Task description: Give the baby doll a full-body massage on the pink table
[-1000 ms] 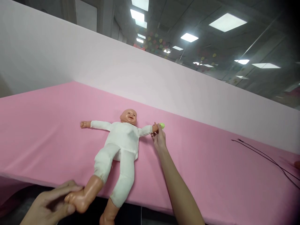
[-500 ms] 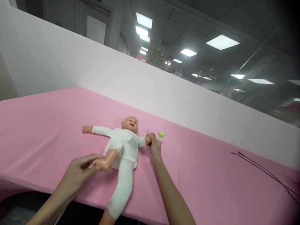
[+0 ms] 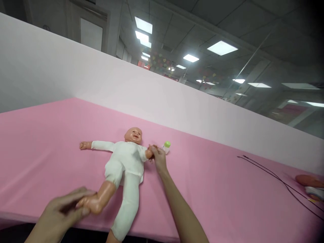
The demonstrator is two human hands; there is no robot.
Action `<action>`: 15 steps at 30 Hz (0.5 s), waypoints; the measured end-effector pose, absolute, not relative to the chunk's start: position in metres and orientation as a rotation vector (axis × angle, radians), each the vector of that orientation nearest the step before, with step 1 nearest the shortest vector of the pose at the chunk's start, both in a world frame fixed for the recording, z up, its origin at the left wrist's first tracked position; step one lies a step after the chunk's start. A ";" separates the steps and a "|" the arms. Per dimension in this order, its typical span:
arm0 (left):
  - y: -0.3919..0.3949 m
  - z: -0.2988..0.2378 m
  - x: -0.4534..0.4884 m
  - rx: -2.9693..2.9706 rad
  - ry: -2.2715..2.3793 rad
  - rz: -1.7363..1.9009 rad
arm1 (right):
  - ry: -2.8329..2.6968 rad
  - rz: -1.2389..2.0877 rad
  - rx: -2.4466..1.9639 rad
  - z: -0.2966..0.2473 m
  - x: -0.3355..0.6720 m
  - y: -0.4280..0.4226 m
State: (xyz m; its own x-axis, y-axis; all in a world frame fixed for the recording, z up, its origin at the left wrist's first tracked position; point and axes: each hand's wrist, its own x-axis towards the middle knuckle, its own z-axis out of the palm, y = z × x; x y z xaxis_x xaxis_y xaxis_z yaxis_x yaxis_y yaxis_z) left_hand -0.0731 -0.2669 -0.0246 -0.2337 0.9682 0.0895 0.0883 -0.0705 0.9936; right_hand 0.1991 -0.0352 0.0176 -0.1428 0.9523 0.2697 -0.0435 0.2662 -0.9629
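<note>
Left hand (image 3: pixel 60 212) closed around the bare plastic foot (image 3: pixel 91 203) of a baby doll (image 3: pixel 126 158), slightly blurred; that leg angled toward the near table edge; right hand (image 3: pixel 159 159) also closed, fingers gripping the doll's small plastic hand (image 3: pixel 150 154) at the end of its outstretched arm; doll on its back in a white onesie (image 3: pixel 128 202), head pointing away from the person, on a pink cloth (image 3: pixel 50 162) covering the table; baby bottle with green cap (image 3: pixel 166 145) just beside the right hand, upright or lying cannot be told; thin dark cord (image 3: pixel 278 180) well off to the right; orange and white object (image 3: pixel 310 185) at right edge, too blurred to identify; pale pink wall panel (image 3: pixel 152 91) behind the table; glass partition (image 3: pixel 253 67) and ceiling lights (image 3: pixel 222 48) beyond.
</note>
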 end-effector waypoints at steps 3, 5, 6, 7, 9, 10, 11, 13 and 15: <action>-0.217 -0.002 -0.062 1.198 1.425 1.478 | -1.744 1.000 -0.796 0.010 0.182 -0.053; -0.193 0.010 -0.056 1.196 1.353 1.495 | -1.799 0.945 -0.752 0.005 0.176 -0.056; -0.186 0.014 -0.055 1.195 1.317 1.495 | -1.769 0.958 -0.762 0.003 0.174 -0.056; -0.184 0.016 -0.055 1.195 1.296 1.491 | -1.707 1.001 -0.795 0.002 0.174 -0.053; -0.193 0.013 -0.059 1.201 1.332 1.495 | -1.489 1.117 -0.901 -0.001 0.178 -0.045; -0.204 0.008 -0.062 1.215 1.374 1.490 | -1.346 1.162 -0.949 -0.001 0.182 -0.039; -0.218 0.000 -0.066 1.239 1.408 1.474 | -1.197 1.183 -0.981 -0.002 0.186 -0.033; -0.251 -0.022 -0.072 1.305 1.409 1.404 | -0.935 1.170 -1.006 -0.005 0.199 -0.020; -0.283 -0.047 -0.075 1.350 1.319 1.305 | -0.751 1.137 -1.036 -0.007 0.214 -0.008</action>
